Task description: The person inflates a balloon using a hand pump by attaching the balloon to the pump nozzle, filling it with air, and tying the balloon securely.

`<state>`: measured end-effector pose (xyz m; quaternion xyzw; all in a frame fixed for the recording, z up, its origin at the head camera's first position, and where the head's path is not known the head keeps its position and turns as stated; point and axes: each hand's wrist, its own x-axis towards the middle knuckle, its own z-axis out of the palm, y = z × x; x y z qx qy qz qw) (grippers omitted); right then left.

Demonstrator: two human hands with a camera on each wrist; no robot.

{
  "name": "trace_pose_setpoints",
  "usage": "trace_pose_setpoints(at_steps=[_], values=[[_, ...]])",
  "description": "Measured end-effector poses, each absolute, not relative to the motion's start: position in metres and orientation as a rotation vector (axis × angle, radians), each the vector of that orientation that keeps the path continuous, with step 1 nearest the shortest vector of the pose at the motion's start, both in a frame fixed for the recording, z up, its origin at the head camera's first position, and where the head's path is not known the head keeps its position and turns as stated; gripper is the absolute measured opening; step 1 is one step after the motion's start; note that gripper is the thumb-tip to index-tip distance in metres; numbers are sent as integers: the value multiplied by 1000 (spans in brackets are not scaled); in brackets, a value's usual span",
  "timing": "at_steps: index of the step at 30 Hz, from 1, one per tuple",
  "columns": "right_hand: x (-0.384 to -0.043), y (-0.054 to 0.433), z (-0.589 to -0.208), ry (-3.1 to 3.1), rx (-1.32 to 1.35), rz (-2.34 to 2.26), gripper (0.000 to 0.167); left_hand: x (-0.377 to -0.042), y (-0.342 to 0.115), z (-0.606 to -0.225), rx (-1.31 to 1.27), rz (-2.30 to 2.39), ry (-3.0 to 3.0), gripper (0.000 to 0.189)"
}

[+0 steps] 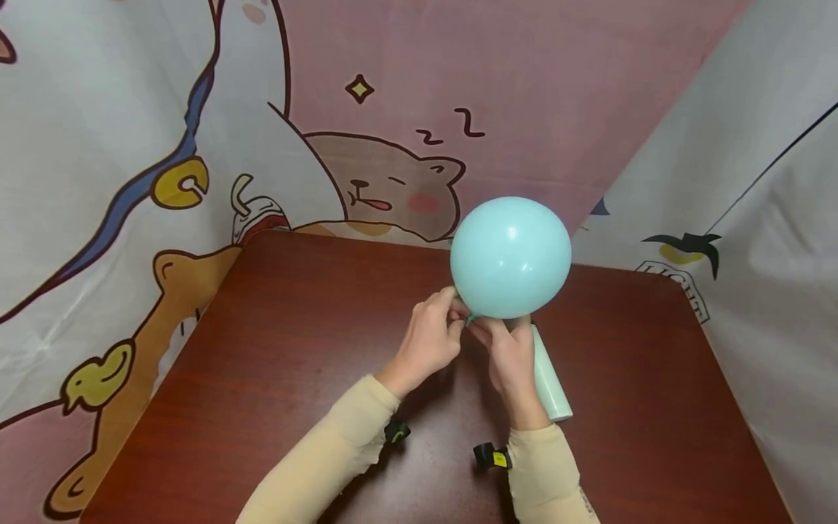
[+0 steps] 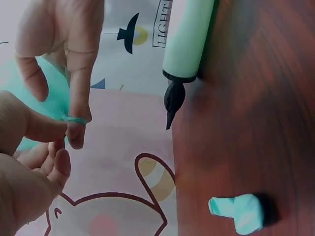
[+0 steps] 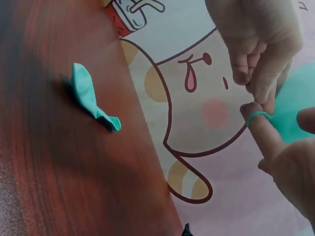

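An inflated mint-green balloon (image 1: 511,258) is held above the table between both hands. Its neck loops around a finger of my right hand (image 1: 513,356), as the right wrist view shows at the looped neck (image 3: 258,117). The right thumb lies against the balloon's side. My left hand (image 1: 428,331) pinches the end of the neck beside that looped finger, the left fingertips (image 3: 263,91) touching it. In the left wrist view the left hand (image 2: 32,167) partly covers the neck's end.
A pale green hand pump (image 1: 551,378) with a black nozzle (image 2: 174,101) lies on the table to the right, partly behind the right hand. A limp uninflated balloon (image 3: 88,93) rests on the brown table (image 1: 314,320). Printed cloth (image 1: 556,87) hangs behind.
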<state>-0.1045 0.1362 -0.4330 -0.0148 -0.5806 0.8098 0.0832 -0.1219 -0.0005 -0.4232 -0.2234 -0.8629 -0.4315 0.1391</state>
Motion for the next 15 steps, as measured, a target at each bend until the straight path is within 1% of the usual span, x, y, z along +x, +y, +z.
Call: trace_pose_setpoints(at_steps=[5, 10, 11, 15], values=[[-103, 135, -427, -1753, -54, 2443, 52, -124, -5, -420, -689, -1217, -2493, 20], [-100, 131, -425, -1801, 22, 2386, 56, -122, -4, -416, -606, -1163, -2517, 20], [-100, 130, -426, -1804, 50, 2370, 55, -121, -3, -415, -581, -1147, -2525, 20], [-99, 127, -430, -1855, 146, 2233, 43, -119, 1, -413, -503, -1068, -2540, 21]])
